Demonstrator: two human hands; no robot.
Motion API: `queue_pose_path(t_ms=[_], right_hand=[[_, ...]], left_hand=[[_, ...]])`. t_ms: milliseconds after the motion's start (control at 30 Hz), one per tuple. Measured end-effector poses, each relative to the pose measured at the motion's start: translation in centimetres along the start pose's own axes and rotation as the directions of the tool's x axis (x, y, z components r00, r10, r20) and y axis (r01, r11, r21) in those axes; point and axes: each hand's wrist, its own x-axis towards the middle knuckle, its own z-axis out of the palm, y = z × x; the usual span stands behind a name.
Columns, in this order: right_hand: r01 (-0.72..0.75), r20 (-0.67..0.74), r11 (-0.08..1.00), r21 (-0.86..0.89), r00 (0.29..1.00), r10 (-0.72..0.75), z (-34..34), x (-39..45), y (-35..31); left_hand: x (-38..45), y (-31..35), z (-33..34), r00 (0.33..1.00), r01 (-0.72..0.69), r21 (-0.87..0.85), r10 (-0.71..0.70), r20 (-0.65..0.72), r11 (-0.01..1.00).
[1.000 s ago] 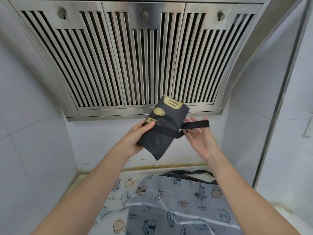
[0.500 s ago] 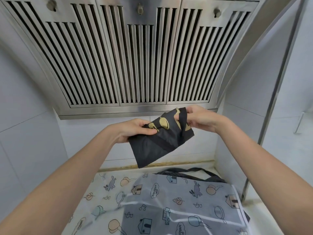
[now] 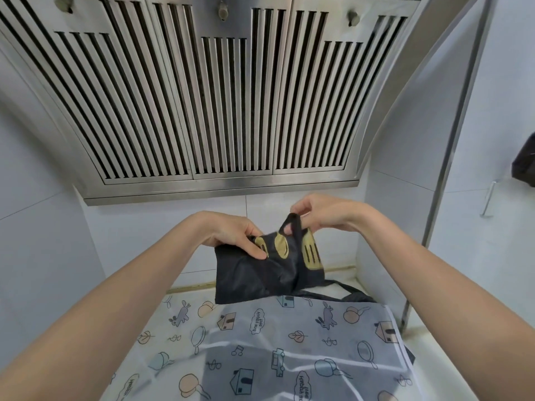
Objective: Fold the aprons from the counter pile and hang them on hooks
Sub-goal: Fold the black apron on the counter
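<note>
- Nearest to the camera, a pale printed apron [image 3: 260,351] lies spread flat on the tabletop [image 3: 434,340]; it shows small houses, rabbits, leaves and pans.
- A dark strap [image 3: 347,293] lies at the far edge of this apron, on the right.
- Above the printed apron, both bare forearms reach forward and hold a folded black apron [image 3: 260,276] with gold utensil prints in the air, not touching the tabletop.
- The left hand [image 3: 234,235] grips the upper left corner of the black apron, with the thumb pressed on the cloth.
- The right hand [image 3: 321,212] pinches a black loop [image 3: 293,224] that stands up from the top of the same apron.
- Behind the hands is a white tiled wall [image 3: 162,227], and above it a steel range hood [image 3: 202,111] with long slots.
- At the far right, a dark object [image 3: 525,163] hangs on the wall; what it is cannot be told.
</note>
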Motion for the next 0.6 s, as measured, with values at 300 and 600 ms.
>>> queue_pose_path(t_ms=[300,600], right_hand=[[-0.162,-0.041,0.881,-0.445,0.986,0.160,0.0,-1.0,-1.5],[-0.320,-0.240,0.852,-0.414,0.942,0.236,-1.8,-6.2,3.3]], left_hand=[[3.5,0.9,2.5,0.984,-0.131,0.152,0.146,-0.097,0.980],[7.4,5.3,4.6,0.937,-0.337,0.210,0.349,-0.020,0.918]])
